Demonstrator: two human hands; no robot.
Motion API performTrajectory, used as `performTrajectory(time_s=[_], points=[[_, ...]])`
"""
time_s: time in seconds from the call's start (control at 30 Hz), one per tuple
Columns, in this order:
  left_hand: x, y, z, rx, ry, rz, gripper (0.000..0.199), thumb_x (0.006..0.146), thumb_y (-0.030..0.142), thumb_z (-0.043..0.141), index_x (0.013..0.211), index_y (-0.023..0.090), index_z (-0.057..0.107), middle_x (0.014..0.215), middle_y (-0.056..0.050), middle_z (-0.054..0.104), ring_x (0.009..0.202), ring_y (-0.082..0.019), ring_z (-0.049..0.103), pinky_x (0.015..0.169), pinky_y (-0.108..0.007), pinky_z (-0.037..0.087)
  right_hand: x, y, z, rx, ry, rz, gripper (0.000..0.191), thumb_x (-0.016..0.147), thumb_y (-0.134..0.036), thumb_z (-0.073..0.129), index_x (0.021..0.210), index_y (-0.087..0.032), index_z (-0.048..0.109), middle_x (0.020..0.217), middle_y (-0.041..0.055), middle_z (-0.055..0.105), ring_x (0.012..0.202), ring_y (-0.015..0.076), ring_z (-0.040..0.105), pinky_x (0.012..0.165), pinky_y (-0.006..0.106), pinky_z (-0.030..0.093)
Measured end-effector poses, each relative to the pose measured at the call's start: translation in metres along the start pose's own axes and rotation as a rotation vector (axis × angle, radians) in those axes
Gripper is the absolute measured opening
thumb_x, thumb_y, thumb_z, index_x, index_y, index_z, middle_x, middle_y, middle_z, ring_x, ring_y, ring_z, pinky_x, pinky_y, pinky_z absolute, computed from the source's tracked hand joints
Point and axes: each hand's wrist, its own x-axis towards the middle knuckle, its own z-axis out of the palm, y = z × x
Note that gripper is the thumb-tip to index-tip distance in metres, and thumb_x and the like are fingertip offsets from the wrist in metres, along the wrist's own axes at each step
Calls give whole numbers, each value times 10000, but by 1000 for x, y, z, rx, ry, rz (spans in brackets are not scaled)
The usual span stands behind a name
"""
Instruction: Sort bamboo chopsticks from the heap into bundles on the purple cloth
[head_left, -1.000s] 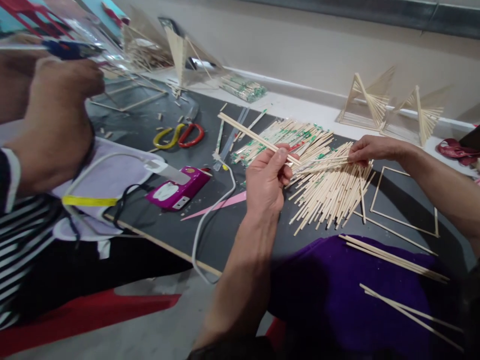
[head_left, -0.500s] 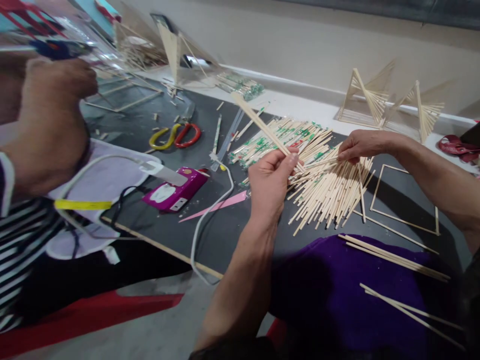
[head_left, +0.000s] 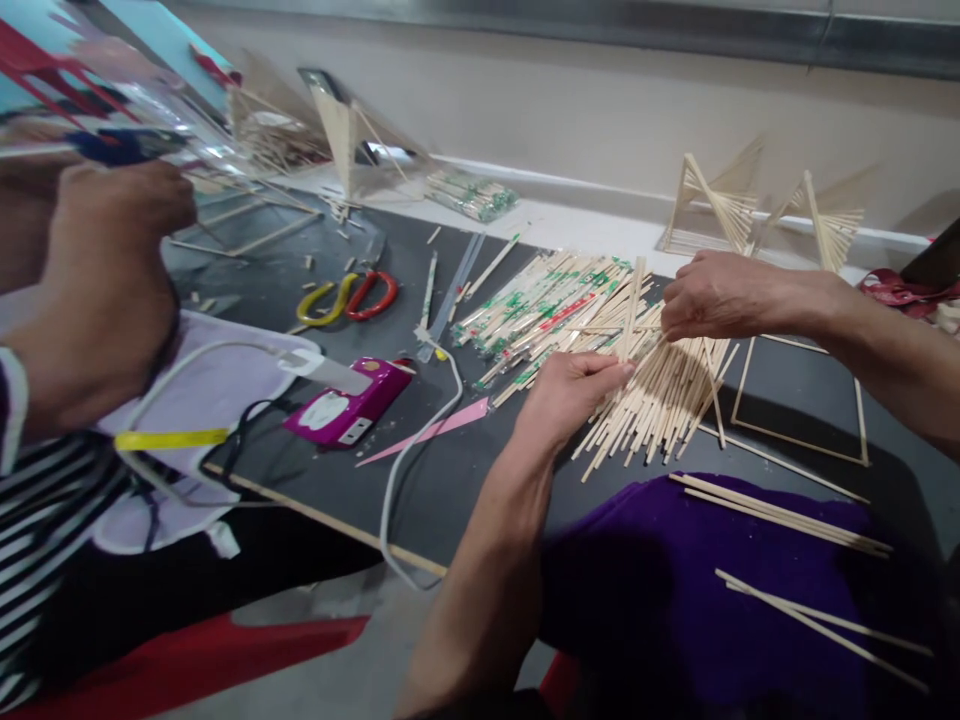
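Your left hand (head_left: pixel 568 395) pinches sticks (head_left: pixel 634 300) low, seemingly to leave their tops free; beside it, your right hand (head_left: pixel 712 293) shows no verifiable hold.

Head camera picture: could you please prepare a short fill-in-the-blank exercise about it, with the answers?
1. The person's right hand is farther from the scissors than the person's ____ hand.
2. One loop of the scissors is red; the other is ____.
3. The pointed strip crossed by the white cable is coloured ____.
4. In the picture, the heap of loose sticks lies to the ____ of the scissors.

Missing words: left; yellow; pink; right.
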Motion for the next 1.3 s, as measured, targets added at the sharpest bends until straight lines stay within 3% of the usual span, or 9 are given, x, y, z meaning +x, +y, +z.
performTrajectory(time_s=[0.17, 0.27, 0.33, 0.43, 0.53, 0.63, 0.8, 1.0, 1.3], points=[[-1, 2, 7, -89, -41, -17, 258, 679, 389, 756, 547, 181, 681, 508, 24, 498, 450, -73, 397, 402, -184, 269, -1, 0, -6, 52, 102, -22, 179, 898, -292, 659, 762, -187, 707, 834, 38, 683, 850, 189, 593, 815, 346, 384], [-1, 5, 12, -264, -51, -99, 274, 632, 421, 814, 594, 168, 715, 464, 18, 516, 420, -64, 419, 395, -171, 299, -5, -1, -6, 57, 367, -28, 194, 870, -338, 706, 970, -173, 731, 1098, 76, 685, 1092, 263, 577, 938, 415, 384], [0, 6, 15, -389, -42, -115, 275, 600, 416, 847, 641, 162, 749, 487, 3, 564, 412, -49, 427, 391, -160, 302, -8, -2, -1, 191, 609, 77, 316, 876, -357, 690, 1131, -171, 691, 1233, 94, 647, 1168, 274, 550, 930, 416, 406], [0, 7, 20, -531, -35, -135, 274, 577, 392, 867, 693, 161, 774, 565, -20, 640, 419, -33, 443, 376, -147, 284, -8, -8, 18, 636, 826, 295, 274, 921, -351, 588, 1110, -172, 674, 1098, 84, 688, 966, 192, 623, 746, 307, 468], [0, 7, 26, -558, -35, -143, 266, 587, 378, 864, 680, 150, 764, 582, -24, 652, 420, -32, 452, 371, -145, 288, -4, -19, 44, 1151, 693, 352, 188, 850, -345, 635, 870, -163, 676, 835, 53, 697, 637, 114, 592, 511, 229, 412], [-1, 5, 29, -527, -60, -149, 268, 638, 386, 837, 632, 143, 724, 481, 7, 575, 393, -35, 438, 373, -144, 295, 2, -30, 64, 1422, 526, 295, 180, 770, -344, 693, 751, -168, 661, 686, 15, 663, 538, 89, 548, 439, 204, 360], [1, 4, 32, -517, -68, -169, 262, 648, 351, 833, 579, 149, 680, 447, 16, 553, 388, -41, 449, 379, -140, 317, 5, -34, 74, 1497, 508, 250, 173, 715, -324, 721, 676, -169, 657, 523, -37, 576, 477, 67, 475, 434, 196, 319], [3, 6, 34, -529, -50, -238, 245, 599, 344, 890, 646, 154, 742, 646, -51, 702, 509, -66, 572, 428, -138, 427, 10, -32, 82, 1580, 526, 322, 189, 689, -309, 732, 628, -160, 633, 494, -38, 553, 443, 56, 416, 425, 204, 287], [5, 0, 31, -547, -75, -232, 361, 485, 384, 941, 606, 131, 714, 574, -25, 648, 487, -67, 565, 448, -151, 497, 16, -36, 86, 1613, 561, 291, 246, 700, -345, 764, 662, -158, 608, 525, -57, 507, 474, 51, 405, 453, 204, 297]])
